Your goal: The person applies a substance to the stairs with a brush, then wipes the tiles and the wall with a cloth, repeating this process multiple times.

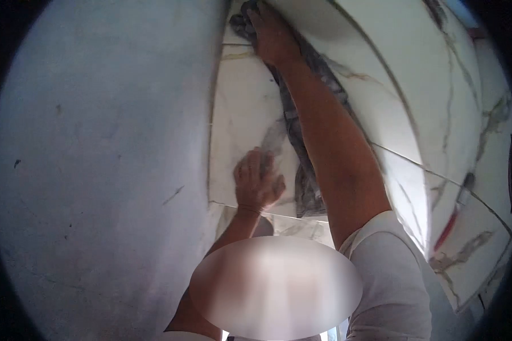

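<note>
My left hand (257,181) lies flat on a white marble-patterned tile (239,108), fingers spread and nothing held. Farther up, my right hand (273,37) is closed on the bunched end of a dark grey cloth (242,25). The cloth stretches back beneath my right forearm, its lower end resting on the tile to the right of my left hand. My forearm hides much of its middle, and some of my right fingers are out of sight behind the hand.
A plain blue-grey surface (108,142) fills the left side, meeting the tiles along a straight edge. On the right, a slim tool with a red handle (448,230) and a dark end lies on another tile. A blurred oval covers the bottom middle.
</note>
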`<state>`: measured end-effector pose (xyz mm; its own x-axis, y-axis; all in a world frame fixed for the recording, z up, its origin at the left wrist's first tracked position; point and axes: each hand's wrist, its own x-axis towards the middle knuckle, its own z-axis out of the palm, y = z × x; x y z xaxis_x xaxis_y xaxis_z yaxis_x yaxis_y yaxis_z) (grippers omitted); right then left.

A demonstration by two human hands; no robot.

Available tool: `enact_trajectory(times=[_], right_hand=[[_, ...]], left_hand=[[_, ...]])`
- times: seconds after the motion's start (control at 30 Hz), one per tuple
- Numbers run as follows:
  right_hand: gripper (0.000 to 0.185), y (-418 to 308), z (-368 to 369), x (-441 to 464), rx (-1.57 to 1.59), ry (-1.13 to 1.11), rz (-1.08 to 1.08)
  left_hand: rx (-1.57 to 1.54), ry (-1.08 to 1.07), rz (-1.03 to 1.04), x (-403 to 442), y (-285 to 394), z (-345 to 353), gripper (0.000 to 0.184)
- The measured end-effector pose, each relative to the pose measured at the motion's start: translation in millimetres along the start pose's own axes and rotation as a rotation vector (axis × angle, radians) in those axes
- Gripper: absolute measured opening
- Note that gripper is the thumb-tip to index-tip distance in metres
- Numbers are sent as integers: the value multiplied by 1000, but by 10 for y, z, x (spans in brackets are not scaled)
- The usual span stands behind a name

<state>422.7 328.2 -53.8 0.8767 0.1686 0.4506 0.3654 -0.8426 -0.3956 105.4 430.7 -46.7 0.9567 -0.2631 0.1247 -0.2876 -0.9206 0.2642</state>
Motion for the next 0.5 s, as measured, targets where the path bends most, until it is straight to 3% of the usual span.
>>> enact_trajectory(times=[0.03, 0.07, 0.1, 0.13, 0.2, 0.4, 0.5], right_hand=[[49, -58, 56, 130, 23, 17, 0], [54, -96, 73, 212, 180, -127, 65], [72, -144, 117, 191, 340, -286, 135], [72, -174, 224, 91, 361, -301, 130], [45, -266, 375, -40, 66, -40, -158], [42, -924, -136, -951, 139, -140, -151], [42, -1260, -247, -1557, 197, -209, -192]], left_hand=[[-20, -6, -3, 22, -6, -15, 64], [-45, -14, -12, 26, 3, -36, 63], [-29, -27, -23, -17, -7, -43, 63], [-55, -3, -6, -31, -5, -51, 60], [-66, 47, -12, -4, -37, -72, 56], [-263, 176, -50, -206, -84, 21, 35], [-375, 445, -275, -529, 17, -70, 28]])
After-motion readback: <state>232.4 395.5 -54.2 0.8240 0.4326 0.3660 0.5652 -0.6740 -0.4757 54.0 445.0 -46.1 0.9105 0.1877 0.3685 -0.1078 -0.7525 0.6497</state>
